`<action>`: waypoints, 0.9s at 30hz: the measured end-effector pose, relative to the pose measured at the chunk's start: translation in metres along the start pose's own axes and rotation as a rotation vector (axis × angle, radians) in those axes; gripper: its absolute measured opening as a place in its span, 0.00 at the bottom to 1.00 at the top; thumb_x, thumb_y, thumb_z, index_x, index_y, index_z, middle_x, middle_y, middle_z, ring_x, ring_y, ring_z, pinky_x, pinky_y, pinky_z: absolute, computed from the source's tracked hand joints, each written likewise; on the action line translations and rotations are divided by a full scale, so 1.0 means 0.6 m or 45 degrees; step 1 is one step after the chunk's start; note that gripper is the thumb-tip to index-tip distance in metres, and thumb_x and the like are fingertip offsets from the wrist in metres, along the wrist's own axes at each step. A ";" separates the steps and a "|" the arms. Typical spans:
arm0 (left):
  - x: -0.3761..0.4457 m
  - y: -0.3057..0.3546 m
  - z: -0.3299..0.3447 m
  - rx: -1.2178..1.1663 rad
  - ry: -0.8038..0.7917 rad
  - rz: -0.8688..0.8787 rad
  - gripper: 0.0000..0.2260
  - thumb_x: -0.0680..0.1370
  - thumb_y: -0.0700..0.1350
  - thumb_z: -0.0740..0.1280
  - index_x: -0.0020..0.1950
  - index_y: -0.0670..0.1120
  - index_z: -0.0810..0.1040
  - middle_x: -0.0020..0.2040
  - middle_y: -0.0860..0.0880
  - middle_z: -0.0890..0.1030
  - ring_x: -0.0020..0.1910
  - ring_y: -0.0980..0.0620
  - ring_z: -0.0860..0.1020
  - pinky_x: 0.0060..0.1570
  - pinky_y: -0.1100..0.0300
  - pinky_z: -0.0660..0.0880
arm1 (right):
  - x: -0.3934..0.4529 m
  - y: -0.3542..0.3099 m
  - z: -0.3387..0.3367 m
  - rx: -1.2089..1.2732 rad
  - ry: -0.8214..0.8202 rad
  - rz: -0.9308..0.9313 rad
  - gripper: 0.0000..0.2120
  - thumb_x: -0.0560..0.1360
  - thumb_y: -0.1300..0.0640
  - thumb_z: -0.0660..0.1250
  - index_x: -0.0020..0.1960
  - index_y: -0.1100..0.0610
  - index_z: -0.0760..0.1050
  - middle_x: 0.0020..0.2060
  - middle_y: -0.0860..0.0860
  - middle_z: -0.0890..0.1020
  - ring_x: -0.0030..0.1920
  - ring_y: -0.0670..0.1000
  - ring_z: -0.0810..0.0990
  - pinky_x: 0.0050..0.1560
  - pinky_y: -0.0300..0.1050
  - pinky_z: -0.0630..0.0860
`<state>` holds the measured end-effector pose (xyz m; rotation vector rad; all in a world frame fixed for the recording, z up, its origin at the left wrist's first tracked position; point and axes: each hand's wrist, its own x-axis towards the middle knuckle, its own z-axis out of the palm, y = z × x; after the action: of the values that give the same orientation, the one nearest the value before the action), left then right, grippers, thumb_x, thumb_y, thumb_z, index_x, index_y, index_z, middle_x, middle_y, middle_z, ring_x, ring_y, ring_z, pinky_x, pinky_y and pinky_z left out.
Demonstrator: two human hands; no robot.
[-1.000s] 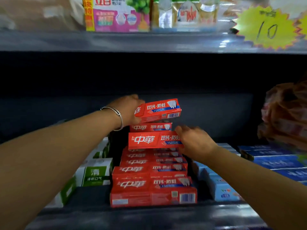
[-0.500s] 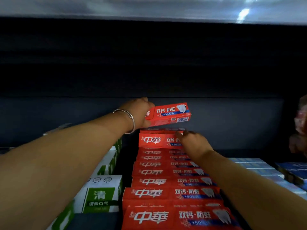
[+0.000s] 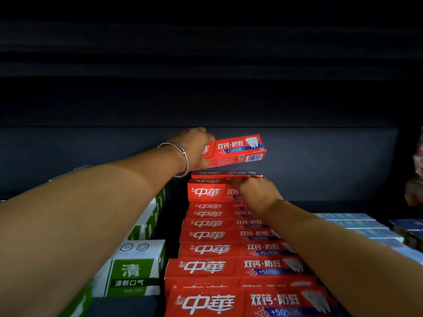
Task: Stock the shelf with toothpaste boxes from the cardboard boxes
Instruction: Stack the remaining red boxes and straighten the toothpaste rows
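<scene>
My left hand [image 3: 195, 148], with a silver bangle on the wrist, grips the left end of a red toothpaste box [image 3: 238, 149] and holds it just above the rows of red toothpaste boxes [image 3: 219, 250] on the shelf. My right hand [image 3: 254, 193] rests on the right part of the upper rear red box [image 3: 206, 192], with its fingers reaching the box behind it. How the fingertips lie is hidden. The red rows run from the front edge back toward the dark rear wall.
White and green toothpaste boxes [image 3: 135, 268] stand left of the red rows. Blue boxes [image 3: 357, 225] lie flat to the right. A wrapped bundle [image 3: 415, 177] sits at the far right edge. The dark shelf back wall [image 3: 320, 156] is close behind the stack.
The view has moved closer and lower, so the upper shelf left the frame. My left hand still holds the box above the stack. My right hand stays on the upper rear boxes.
</scene>
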<state>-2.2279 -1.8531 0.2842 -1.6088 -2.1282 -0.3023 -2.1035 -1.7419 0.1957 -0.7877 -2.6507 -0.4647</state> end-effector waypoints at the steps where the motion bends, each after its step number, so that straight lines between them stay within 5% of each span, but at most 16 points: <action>1: 0.002 -0.001 0.002 0.000 -0.001 0.001 0.24 0.71 0.50 0.72 0.65 0.47 0.71 0.58 0.47 0.73 0.57 0.47 0.74 0.54 0.54 0.73 | 0.007 -0.001 0.005 -0.008 -0.013 0.019 0.18 0.80 0.57 0.59 0.69 0.55 0.65 0.63 0.54 0.75 0.62 0.56 0.76 0.63 0.53 0.72; 8: 0.011 -0.010 0.011 0.029 -0.001 0.009 0.23 0.71 0.49 0.72 0.65 0.46 0.72 0.58 0.46 0.73 0.57 0.46 0.74 0.54 0.55 0.72 | 0.045 0.006 0.030 -0.013 -0.099 0.072 0.20 0.79 0.57 0.61 0.69 0.54 0.64 0.65 0.54 0.73 0.66 0.57 0.71 0.71 0.55 0.63; 21: 0.014 -0.019 0.029 0.003 -0.017 0.009 0.23 0.71 0.50 0.72 0.64 0.47 0.72 0.56 0.47 0.74 0.56 0.47 0.75 0.52 0.55 0.73 | 0.057 0.009 0.039 0.010 -0.080 0.089 0.19 0.81 0.58 0.57 0.71 0.55 0.62 0.66 0.56 0.72 0.67 0.58 0.70 0.70 0.54 0.65; 27: 0.010 -0.011 0.027 0.035 -0.008 0.013 0.24 0.71 0.50 0.72 0.64 0.46 0.72 0.57 0.46 0.74 0.56 0.46 0.75 0.54 0.54 0.74 | 0.037 0.004 0.023 0.047 -0.150 0.092 0.29 0.81 0.54 0.57 0.77 0.54 0.48 0.74 0.58 0.58 0.74 0.60 0.56 0.74 0.54 0.54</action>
<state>-2.2389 -1.8427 0.2737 -1.6069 -2.1187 -0.2639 -2.1230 -1.7243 0.1927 -0.9226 -2.7186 -0.3598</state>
